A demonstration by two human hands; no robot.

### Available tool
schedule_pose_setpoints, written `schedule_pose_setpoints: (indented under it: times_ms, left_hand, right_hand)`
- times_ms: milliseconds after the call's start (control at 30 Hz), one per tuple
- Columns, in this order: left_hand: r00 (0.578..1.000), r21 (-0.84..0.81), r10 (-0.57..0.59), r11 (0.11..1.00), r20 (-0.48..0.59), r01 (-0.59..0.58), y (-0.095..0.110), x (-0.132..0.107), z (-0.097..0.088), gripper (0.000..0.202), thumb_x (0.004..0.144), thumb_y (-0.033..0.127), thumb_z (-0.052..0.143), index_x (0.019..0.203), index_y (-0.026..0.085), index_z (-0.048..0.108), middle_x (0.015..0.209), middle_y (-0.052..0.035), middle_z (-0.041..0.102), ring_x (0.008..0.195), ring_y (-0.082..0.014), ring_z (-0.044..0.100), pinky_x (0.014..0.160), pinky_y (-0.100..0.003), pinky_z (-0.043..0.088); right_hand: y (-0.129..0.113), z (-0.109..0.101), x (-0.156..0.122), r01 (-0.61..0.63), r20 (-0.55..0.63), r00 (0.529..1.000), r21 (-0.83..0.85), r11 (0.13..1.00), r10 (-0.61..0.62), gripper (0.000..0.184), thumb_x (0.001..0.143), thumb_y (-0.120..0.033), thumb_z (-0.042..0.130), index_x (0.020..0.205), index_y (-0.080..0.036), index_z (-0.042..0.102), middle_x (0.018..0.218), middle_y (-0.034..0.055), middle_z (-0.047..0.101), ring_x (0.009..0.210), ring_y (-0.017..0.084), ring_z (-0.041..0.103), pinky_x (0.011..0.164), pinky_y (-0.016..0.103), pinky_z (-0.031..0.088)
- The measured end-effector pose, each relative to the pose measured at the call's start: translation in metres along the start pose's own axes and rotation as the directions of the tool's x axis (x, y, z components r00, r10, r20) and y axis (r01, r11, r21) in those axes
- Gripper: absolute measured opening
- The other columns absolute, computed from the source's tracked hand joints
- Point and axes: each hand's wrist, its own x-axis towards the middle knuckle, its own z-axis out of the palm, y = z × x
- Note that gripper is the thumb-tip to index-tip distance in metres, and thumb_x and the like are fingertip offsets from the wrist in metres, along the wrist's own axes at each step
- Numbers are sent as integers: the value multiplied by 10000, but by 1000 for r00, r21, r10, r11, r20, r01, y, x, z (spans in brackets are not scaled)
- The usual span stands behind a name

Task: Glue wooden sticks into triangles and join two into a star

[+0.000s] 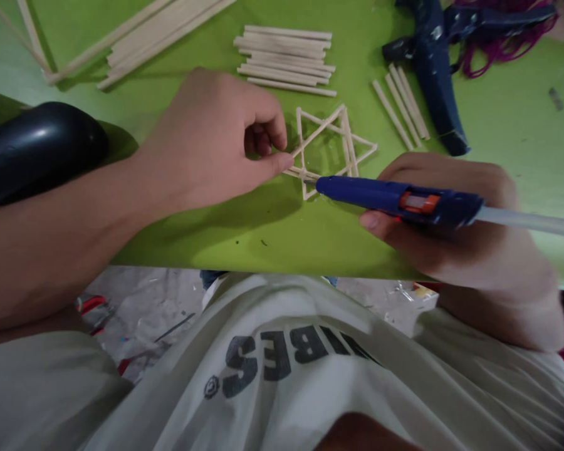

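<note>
While your left hand (216, 138) pinches the stick star (348, 144) on the green table (272, 235), your right hand (455, 250) grips the glue gun (395, 197) by its near corner, likely gluing, so aim the tip steady.

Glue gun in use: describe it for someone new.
Green table, stick star at its middle. The glue gun in the right hand points at the star's lower corner. Brighter blue, orange patch; the darker gun lies unheld top right.

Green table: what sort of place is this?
Probably a craft workspace: wooden sticks on a green table, a stick star pinched by the left hand, a blue glue gun in the right hand.
</note>
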Motion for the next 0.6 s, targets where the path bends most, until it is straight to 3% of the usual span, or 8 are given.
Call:
schedule_pose_setpoints:
  times_ms: [267,467,600]
  left_hand:
    - [1000,5,-12,1000,-1,12,2,0,0,52,882,193,954,928,208,933,826,9,853,735,-199,783,690,-337,572]
    - [1000,-3,-12,1000,7,12,1,0,-1,76,879,174,967,939,207,934,823,20,846,730,-169,769,673,-311,548]
    - [1000,-15,-23,1000,22,23,0,0,0,83,878,173,986,929,212,934,813,24,842,733,-174,776,683,-312,543]
  right_hand:
    - [9,0,-4,70,-3,998,-44,997,-70,161,902,-211,910,947,-264,764,950,33,716,774,205,608,674,409,368]
    - [6,-5,-4,85,7,996,-43,996,-84,186,955,-271,902,931,-260,718,981,41,746,821,213,655,650,401,377]
    - [4,-9,-3,129,-27,991,-77,989,-131,132,964,-297,898,963,-267,770,996,28,796,782,191,699,626,384,458]
